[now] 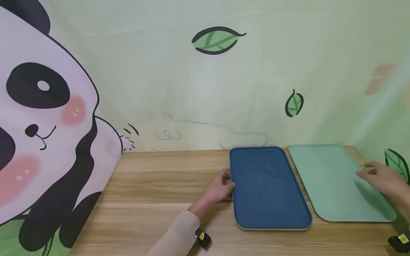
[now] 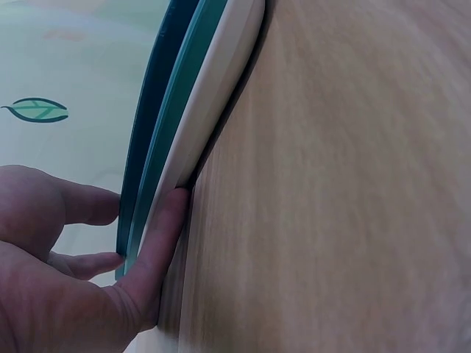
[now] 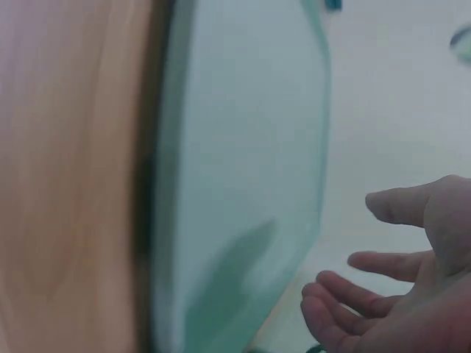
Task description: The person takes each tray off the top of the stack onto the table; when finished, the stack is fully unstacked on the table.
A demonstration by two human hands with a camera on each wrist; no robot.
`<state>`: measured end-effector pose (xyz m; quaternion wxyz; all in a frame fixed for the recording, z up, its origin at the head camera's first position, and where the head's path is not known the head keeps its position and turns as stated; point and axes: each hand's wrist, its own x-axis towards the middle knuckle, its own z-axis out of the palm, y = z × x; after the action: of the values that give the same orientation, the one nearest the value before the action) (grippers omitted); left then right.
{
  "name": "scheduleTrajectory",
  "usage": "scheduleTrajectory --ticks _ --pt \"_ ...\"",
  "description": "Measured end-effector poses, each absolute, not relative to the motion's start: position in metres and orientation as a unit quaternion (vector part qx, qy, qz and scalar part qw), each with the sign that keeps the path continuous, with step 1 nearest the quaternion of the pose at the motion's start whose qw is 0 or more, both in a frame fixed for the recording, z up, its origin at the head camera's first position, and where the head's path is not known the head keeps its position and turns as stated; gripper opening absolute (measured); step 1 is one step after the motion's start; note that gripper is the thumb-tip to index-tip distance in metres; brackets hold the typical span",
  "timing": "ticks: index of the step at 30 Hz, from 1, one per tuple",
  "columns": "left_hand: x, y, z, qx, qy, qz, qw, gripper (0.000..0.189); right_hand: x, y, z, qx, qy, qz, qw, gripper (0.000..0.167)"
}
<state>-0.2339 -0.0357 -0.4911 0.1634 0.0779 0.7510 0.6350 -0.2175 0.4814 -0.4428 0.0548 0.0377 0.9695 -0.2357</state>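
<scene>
Blue tray [image 1: 269, 186], uppermost of a stack [image 2: 176, 110] of 3, on the wooden table [image 1: 144, 213], left of 1 mint tray [image 1: 336, 185].
Long axis runs towards the wall [image 1: 153, 78]; left hand [image 1: 218, 186] nearer, at the stack's left side, fingers loosely spread and touching its edge; right hand [image 1: 382, 177] well apart from the stack, over the mint tray's right side, fingers relaxed, holding nothing.
</scene>
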Motion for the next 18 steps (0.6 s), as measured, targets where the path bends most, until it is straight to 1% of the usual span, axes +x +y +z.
scheduleTrajectory --ticks 2,4,7,10,14,18 --pt "-0.234 -0.036 -0.491 0.079 0.75 0.636 0.163 0.064 -0.215 0.46 -0.435 0.015 0.972 -0.235 0.027 0.076" --pt "-0.235 -0.036 -0.491 0.078 0.75 0.636 0.163 0.064 -0.214 0.44 -0.431 -0.01 0.966 -0.257 0.019 0.073" --pt "-0.235 -0.036 -0.491 0.077 0.751 0.635 0.163 0.064 -0.212 0.41 -0.428 -0.05 0.945 -0.32 0.042 0.066" --pt "-0.234 -0.036 -0.49 0.076 0.752 0.635 0.163 0.064 -0.211 0.381 -0.429 -0.077 0.913 -0.392 0.083 0.063" --pt "-0.232 -0.036 -0.488 0.077 0.752 0.635 0.162 0.064 -0.208 0.351 -0.436 -0.085 0.884 -0.444 0.122 0.064" --pt "-0.231 -0.035 -0.487 0.078 0.751 0.636 0.163 0.064 -0.205 0.332 -0.444 -0.078 0.871 -0.462 0.148 0.062"
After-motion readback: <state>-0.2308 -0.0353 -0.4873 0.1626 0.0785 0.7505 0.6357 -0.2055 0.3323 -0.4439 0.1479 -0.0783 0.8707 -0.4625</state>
